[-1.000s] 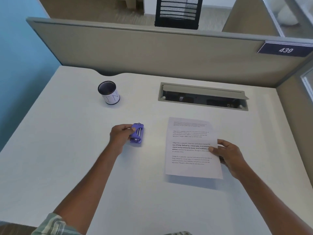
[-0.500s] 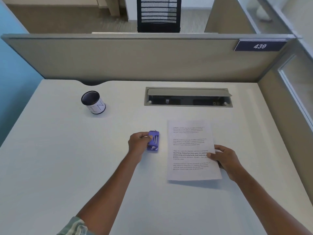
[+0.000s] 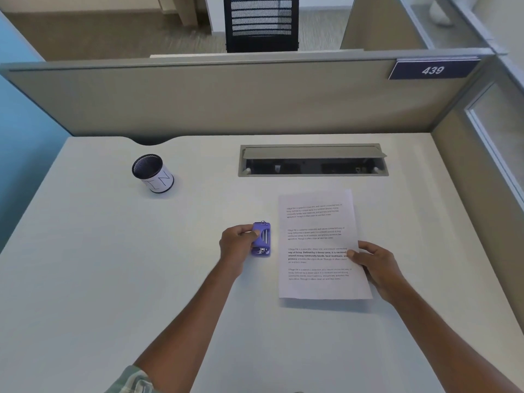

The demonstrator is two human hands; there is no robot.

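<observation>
Your left hand [image 3: 236,246] grips stapler [image 3: 262,239]; right hand [image 3: 378,269] pinches paper [image 3: 317,242] edge. Bench [image 3: 113,265] also carries: cup [image 3: 154,174] back-left, cable hatch [image 3: 312,152] behind paper.

- Left hand [image 3: 237,245] and right hand [image 3: 378,269] both bare, five fingers each where visible, knuckles showing plainly.
- Left forearm [image 3: 184,313] bare from the wrist up to about the elbow; it widens toward the near edge in the wide-angle view.
- Sleeve [image 3: 132,380] on the left arm, near left corner: checked shirt cloth, pale green with white and grey lines, soft woven look.
- Sleeve edge sits around the elbow, slightly bunched, cut off by the near frame edge.
- Right forearm [image 3: 453,346] bare all the way to the near right corner.
- Thumbnails look short; finer detail too small to tell.
</observation>
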